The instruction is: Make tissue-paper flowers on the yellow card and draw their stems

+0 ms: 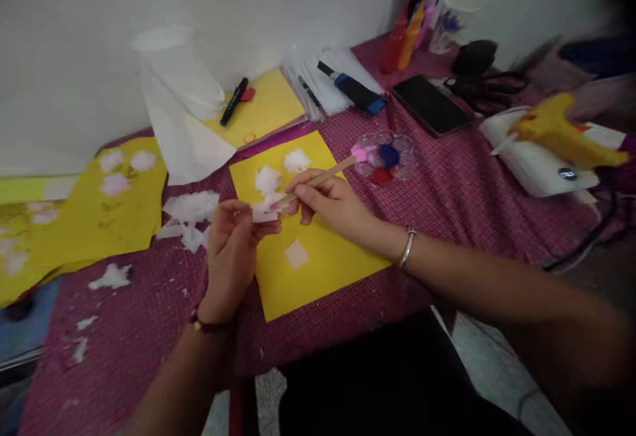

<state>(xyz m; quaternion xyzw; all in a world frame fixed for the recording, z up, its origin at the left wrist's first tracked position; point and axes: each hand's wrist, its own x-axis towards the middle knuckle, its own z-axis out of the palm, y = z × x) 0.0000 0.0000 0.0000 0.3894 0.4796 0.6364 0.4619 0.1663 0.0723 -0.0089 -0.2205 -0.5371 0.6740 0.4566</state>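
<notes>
My left hand (231, 257) is pinched around a small white piece of paper or tissue (264, 213). In my right hand (332, 204) is a slim wooden stick (325, 175), slanted, its lower end touching the white piece. Both hands are over a yellow sheet of paper (328, 250). White fluffy tufts, one further back (297, 160) and one nearer my fingers (267, 179), lie on the sheet. Closer to me is a small pale square (297, 254). Beyond my right hand sits a clear scalloped palette (405, 165) with pink, blue and red paint.
Torn white scraps (191, 207) lie left of the sheet. Yellow cut-outs with pale pink tufts (132, 217) spread further left. Behind are a black marker (233, 101) and a blue-black cutter (355, 91). A phone (431, 105), scissors (489, 88) and a yellow glue gun (556, 131) occupy the right.
</notes>
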